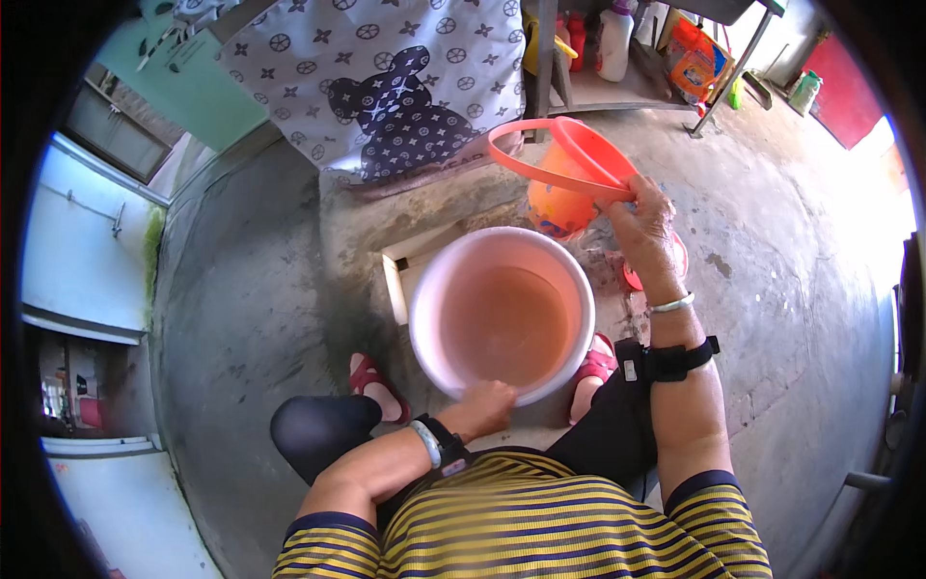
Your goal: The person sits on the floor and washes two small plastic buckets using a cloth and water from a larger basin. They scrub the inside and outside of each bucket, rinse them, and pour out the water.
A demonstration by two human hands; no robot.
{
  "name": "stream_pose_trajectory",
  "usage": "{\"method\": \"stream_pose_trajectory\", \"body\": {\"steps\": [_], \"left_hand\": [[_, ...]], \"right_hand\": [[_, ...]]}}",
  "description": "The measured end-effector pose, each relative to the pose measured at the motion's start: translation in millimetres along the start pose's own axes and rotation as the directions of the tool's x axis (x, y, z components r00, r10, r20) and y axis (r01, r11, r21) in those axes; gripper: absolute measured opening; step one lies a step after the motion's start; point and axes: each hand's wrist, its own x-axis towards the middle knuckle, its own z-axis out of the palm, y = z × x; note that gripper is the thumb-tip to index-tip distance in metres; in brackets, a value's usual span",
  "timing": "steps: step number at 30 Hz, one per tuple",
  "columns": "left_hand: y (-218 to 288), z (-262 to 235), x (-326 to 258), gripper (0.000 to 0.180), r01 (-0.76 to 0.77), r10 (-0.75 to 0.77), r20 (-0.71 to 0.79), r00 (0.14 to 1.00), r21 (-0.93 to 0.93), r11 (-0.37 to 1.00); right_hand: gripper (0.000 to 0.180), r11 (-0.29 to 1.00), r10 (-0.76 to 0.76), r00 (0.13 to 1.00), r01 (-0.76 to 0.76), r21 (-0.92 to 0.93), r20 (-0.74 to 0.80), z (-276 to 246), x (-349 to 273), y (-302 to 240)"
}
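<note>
A large pale pink plastic tub [432, 289] stands on the floor between my feet, holding cloudy brownish water [503, 328]. Curled over its near rim, my left hand [487, 410] is closed, and the fingertips are hidden. My right hand [644, 224] grips the rim of an orange-red bucket [562, 193] beyond the tub's far right side. The bucket is tilted, and its wide band handle [516, 164] sticks out to the left. What is inside the bucket does not show. Behind my right wrist, a red round-rimmed thing [684, 256] is partly hidden.
A white pipe [395, 289] lies by a square opening in the floor, left of the tub. A patterned cloth [386, 77] hangs at the back. Bottles [613, 43] and an orange bag [696, 63] sit on a low shelf. My red sandals [371, 378] flank the tub.
</note>
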Motion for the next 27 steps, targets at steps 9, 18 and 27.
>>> {"method": "stream_pose_trajectory", "body": {"steps": [9,18,27], "left_hand": [[24,-34,-49,0.024,0.079,-0.078,0.027,0.997,-0.010,0.997],[29,-55,-80,0.021,0.122,-0.119,0.029,0.993,-0.156,0.980],[-5,-56,-77,0.020,0.141,-0.165,-0.038,0.986,-0.356,0.924]], "right_hand": [[0.024,1.000,-0.006,0.999,0.005,0.027,0.042,4,-3,-3],[0.024,0.994,-0.046,0.997,0.040,0.097,0.058,13,-2,10],[0.026,0.998,-0.066,0.995,0.065,0.011,0.081,15,-4,-3]]}}
